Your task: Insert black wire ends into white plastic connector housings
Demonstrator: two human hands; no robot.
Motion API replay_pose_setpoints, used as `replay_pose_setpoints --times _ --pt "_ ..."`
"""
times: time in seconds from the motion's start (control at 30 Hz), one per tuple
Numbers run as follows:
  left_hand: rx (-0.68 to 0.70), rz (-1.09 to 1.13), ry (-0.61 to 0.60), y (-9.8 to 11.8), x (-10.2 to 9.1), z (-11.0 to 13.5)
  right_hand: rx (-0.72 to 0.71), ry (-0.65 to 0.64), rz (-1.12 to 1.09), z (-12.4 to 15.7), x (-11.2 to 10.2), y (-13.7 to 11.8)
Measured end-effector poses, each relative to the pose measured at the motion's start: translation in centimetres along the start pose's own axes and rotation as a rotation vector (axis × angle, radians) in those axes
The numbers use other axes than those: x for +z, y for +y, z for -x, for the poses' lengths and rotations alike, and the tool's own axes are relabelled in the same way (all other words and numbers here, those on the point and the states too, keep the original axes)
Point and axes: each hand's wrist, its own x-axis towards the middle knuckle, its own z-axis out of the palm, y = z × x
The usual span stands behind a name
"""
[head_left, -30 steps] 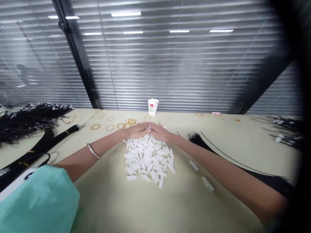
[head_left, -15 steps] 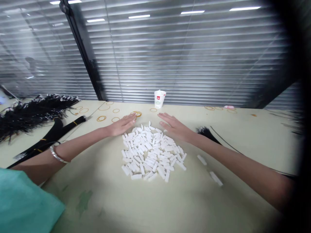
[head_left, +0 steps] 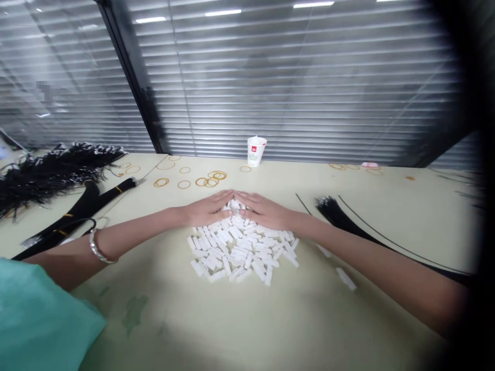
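A heap of small white oblong pieces [head_left: 240,250] lies in the middle of the table [head_left: 216,324]. My left hand [head_left: 207,208] rests against the heap's far left side, fingers stretched out. At its far right side, my right hand [head_left: 266,210] lies with its fingers stretched out too. The fingertips of both hands meet at the back of the heap, forming a peak around some pieces. Neither hand grips anything. Parts of the heap are hidden beneath the palms.
Behind my hands stands a white paper cup [head_left: 256,151]. Yellow rubber bands [head_left: 212,179] lie scattered along the back. Bundles of black cable-like strands lie left [head_left: 88,203] and right [head_left: 340,221]. One stray white piece [head_left: 346,279] is near my right forearm.
Both hands have moved inward over the back of the heap, from apart to fingertips touching. The pieces at the heap's far end are now partly covered. The view has shifted slightly.
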Motion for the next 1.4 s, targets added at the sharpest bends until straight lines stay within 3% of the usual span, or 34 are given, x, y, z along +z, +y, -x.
replay_pose_setpoints --times 0.13,0.37,0.5,0.67,0.83,0.93,1.07,1.13,1.23,1.3,1.4 --pt "0.027 -0.005 -0.006 1.6 0.7 0.9 -0.037 -0.026 -0.003 1.5 0.2 -1.3" --pt "-0.048 -0.019 0.027 4.4 -0.2 4.9 0.039 0.026 0.083 6.4 -0.7 -3.5" --pt "-0.033 -0.156 0.022 6.8 1.8 6.8 0.07 0.024 0.161 8.7 1.3 -5.4" --pt "-0.014 -0.239 0.034 7.7 3.4 6.5 0.059 0.088 0.2 8.5 3.2 -6.4" --pt "0.031 -0.237 0.017 7.0 2.7 6.0 0.009 0.05 0.231 7.9 3.0 -6.1" --pt "0.028 -0.194 0.073 7.4 2.5 6.0 0.005 0.017 0.238 7.8 2.5 -5.9" --pt "-0.108 -0.151 0.193 9.3 1.5 7.3 -0.042 -0.049 0.231 8.0 0.4 -5.7" --pt "-0.19 -0.12 0.286 10.4 0.8 8.9 -0.047 0.003 0.277 8.8 -1.4 -5.1" --pt "-0.16 -0.022 0.433 11.5 0.5 12.0 0.017 0.156 0.423 11.9 -3.6 -3.2" --pt "-0.1 -0.007 0.398 12.0 0.9 13.7 0.107 0.225 0.469 15.1 -4.2 -1.3" --pt "0.023 -0.084 0.256 12.7 2.0 15.1 0.278 0.25 0.49 20.3 -3.5 1.2"
